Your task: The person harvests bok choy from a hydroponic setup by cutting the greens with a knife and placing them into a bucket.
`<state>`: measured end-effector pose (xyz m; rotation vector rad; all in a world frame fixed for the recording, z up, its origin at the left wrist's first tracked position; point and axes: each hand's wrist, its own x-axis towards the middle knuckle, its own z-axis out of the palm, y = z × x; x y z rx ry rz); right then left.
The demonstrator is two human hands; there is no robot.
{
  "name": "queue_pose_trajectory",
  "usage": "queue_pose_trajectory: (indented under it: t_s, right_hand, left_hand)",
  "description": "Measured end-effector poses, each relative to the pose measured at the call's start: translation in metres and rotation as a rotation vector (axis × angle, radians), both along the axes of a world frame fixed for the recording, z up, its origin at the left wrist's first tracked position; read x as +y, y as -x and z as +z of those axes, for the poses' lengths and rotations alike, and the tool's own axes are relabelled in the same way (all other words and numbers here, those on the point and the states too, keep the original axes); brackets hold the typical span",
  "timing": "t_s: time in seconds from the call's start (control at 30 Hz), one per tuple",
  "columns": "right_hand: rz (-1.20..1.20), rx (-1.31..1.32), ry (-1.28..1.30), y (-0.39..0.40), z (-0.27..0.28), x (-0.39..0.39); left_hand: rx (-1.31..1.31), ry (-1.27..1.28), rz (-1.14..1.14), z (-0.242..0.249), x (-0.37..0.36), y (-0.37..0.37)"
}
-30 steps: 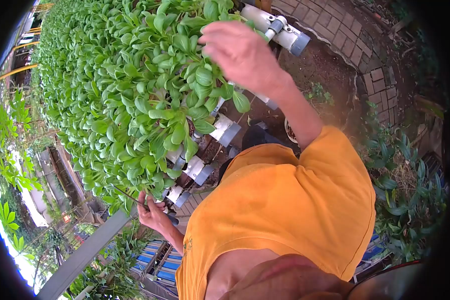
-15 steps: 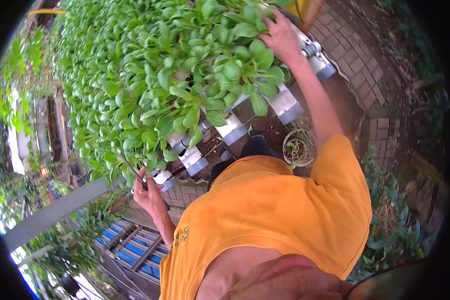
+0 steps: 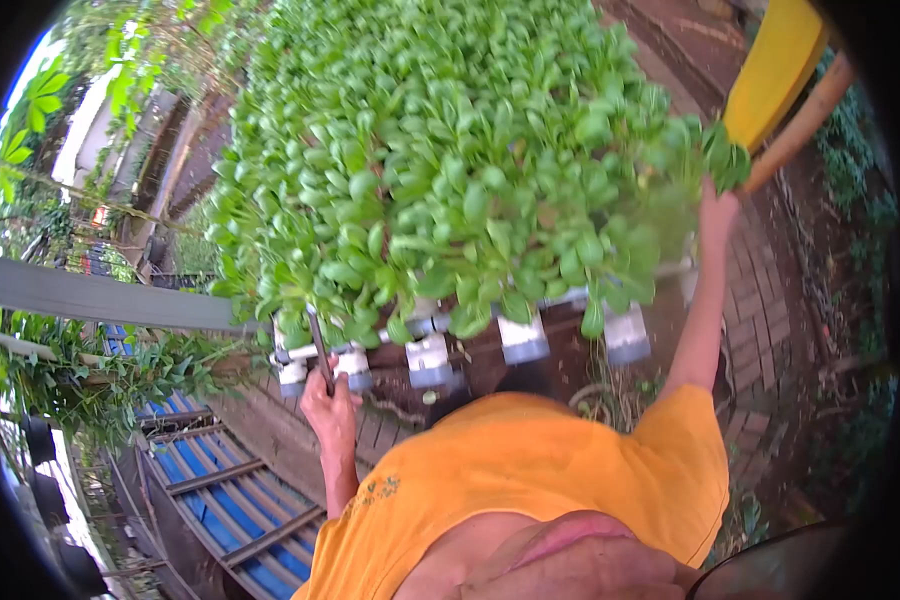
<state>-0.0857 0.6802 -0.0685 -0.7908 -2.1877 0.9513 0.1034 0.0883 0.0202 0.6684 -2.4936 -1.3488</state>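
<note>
My left hand (image 3: 332,408) is closed around a thin dark tool (image 3: 319,348), which points up toward the front edge of the leafy bed. On the far right, my right hand (image 3: 718,207) grips a small bunch of green leaves (image 3: 727,160) beside a yellow object. Dense green leafy plants (image 3: 450,180) fill the middle and top of the view. Below their front edge, white pipes with grey end caps (image 3: 523,340) stick out. The right hand's fingers are partly hidden and blurred.
The yellow object (image 3: 775,75) and an orange-brown pole (image 3: 805,120) stand at the upper right, above brick paving (image 3: 755,300). A grey beam (image 3: 100,295) crosses the left side. Blue panels with slats (image 3: 225,500) lie at the lower left.
The view has shifted. My right hand has moved from the plants and pipes out to the right, beside the yellow object, with leaves in it. My left hand still holds the tool.
</note>
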Motion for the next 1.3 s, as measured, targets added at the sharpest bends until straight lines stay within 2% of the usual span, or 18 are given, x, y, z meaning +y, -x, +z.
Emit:
queue_pose_trajectory:
  t_s: [0.07,0.17,0.27,0.37,0.4,0.5,0.57,0.63,0.7,0.73,0.8,0.9,1.0,1.1,1.2,1.3]
  right_hand:
    - [0.044,0.134,-0.016,-0.011,0.006,-0.026]
    - [0.003,0.018,0.116,-0.028,0.002,-0.038]
    - [-0.012,-0.016,-0.009,-0.046,0.008,-0.056]
    - [0.196,0.109,-0.143,-0.062,0.003,-0.065]
    - [0.225,-0.005,-0.13,-0.067,-0.001,-0.059]
    - [-0.124,0.046,-0.249,-0.077,0.022,-0.08]
    - [-0.188,0.284,-0.421,-0.07,0.069,-0.117]
    - [-0.047,0.408,-0.492,-0.053,0.12,-0.164]
    - [0.341,0.396,-0.526,-0.029,0.144,-0.205]
    - [0.575,0.366,-0.433,-0.013,0.145,-0.223]
    - [0.85,0.236,-0.55,0.015,0.136,-0.26]
    - [0.965,0.191,-0.825,0.038,0.109,-0.298]
    - [1.061,-0.098,-0.944,0.055,0.085,-0.3]
    - [1.001,-0.438,-0.799,0.077,0.074,-0.279]
    - [0.968,-0.556,-0.659,0.08,0.094,-0.261]
    - [1.012,-0.434,-0.644,0.073,0.116,-0.271]
  left_hand:
    - [0.033,-0.02,0.002,-0.002,-0.004,0.004]
    - [0.023,-0.012,-0.011,0.001,-0.004,-0.004]
    - [0.057,0.007,-0.057,0.002,-0.007,0.001]
    - [0.105,-0.019,-0.069,-0.003,-0.01,0.002]
    - [0.078,-0.006,-0.074,-0.002,-0.011,0.002]
    - [0.102,-0.018,-0.085,-0.005,-0.012,0.001]
    - [0.076,-0.032,-0.065,-0.003,-0.01,0.0]
    - [0.054,-0.057,-0.049,-0.003,-0.008,-0.001]
    - [0.04,-0.045,-0.058,-0.006,-0.009,-0.004]
    - [0.051,-0.034,-0.066,-0.007,-0.009,-0.006]
    - [0.07,-0.037,-0.068,-0.009,-0.009,-0.01]
    - [0.076,-0.059,-0.042,-0.009,-0.015,-0.018]
    - [0.055,-0.06,0.025,-0.007,-0.026,-0.029]
    - [0.035,-0.104,0.147,-0.013,-0.04,-0.045]
    - [-0.019,-0.123,0.254,-0.018,-0.053,-0.061]
    - [-0.053,-0.141,0.331,-0.031,-0.068,-0.075]
